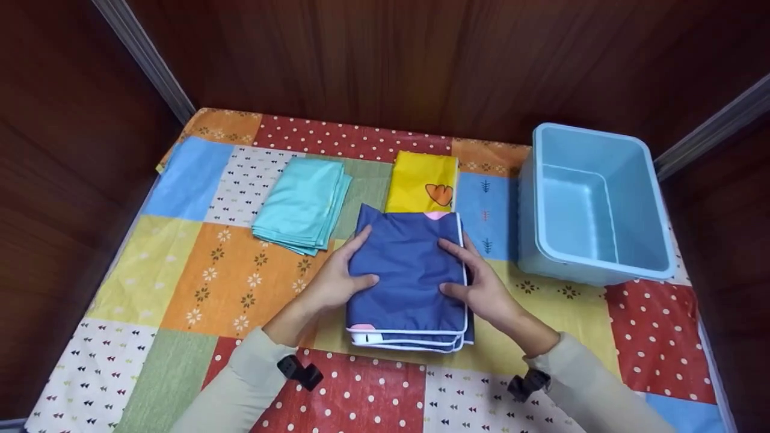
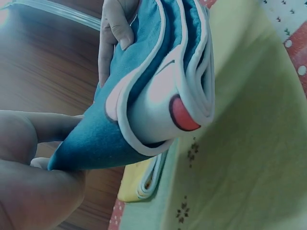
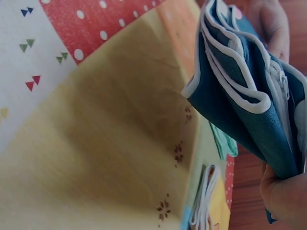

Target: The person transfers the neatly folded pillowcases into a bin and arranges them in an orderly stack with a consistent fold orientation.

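Note:
Both hands hold a folded navy fabric cover [image 1: 406, 270] with white piped edges and pale and pink printed patches. My left hand [image 1: 340, 276] grips its left side, thumb on top. At the right side my right hand [image 1: 484, 291] grips it, with thumb and fingertips on the upper face. In the wrist views the folded cover [image 2: 91, 143] is off the table, its layers showing along the edge. A zipper [image 3: 279, 79] shows among the layers in the right wrist view. Just behind lies a folded yellow fabric piece [image 1: 418, 180] with an orange print, partly hidden by the navy cover.
A folded turquoise cloth stack [image 1: 301, 201] lies left of the yellow piece. To the right stands a light blue plastic bin [image 1: 577, 210], with no contents visible. A patchwork tablecloth [image 1: 240, 282] covers the table. Dark wood panels [image 1: 337, 60] enclose the back and sides.

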Available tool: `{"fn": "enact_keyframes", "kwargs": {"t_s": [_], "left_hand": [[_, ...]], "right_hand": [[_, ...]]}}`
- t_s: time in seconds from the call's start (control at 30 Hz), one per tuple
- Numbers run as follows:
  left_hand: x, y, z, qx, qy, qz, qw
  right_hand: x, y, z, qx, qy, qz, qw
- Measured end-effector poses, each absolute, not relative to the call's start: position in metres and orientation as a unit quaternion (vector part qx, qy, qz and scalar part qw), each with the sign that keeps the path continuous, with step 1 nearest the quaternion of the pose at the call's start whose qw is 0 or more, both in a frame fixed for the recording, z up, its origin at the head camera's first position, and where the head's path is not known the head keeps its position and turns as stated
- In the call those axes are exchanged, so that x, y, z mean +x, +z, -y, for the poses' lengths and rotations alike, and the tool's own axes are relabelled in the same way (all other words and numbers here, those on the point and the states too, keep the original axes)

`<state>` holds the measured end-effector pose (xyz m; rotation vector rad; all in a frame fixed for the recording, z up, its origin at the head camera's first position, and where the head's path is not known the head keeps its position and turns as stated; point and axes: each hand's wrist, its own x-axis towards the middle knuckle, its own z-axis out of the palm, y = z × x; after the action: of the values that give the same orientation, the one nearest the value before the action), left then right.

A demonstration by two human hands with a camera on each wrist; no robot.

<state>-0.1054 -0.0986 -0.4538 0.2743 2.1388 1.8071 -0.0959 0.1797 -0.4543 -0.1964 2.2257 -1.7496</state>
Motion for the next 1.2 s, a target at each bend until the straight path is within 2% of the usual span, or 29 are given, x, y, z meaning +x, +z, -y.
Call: {"fn": "enact_keyframes", "kwargs": {"t_s": [0.6,1.2], "left_hand": [[-0.119,-0.414,0.082,0.048,0.643,-0.741,0.188],[-0.129,-0.386,0.054,0.07,0.673,-0.711,0.191]], "right_hand": [[-0.105,-0.412,-0.196,-0.071,-0.589,-0.791,0.154],[-0.109,-0.381,-0.224,-0.05,-0.589,-0.791,0.159]]}}
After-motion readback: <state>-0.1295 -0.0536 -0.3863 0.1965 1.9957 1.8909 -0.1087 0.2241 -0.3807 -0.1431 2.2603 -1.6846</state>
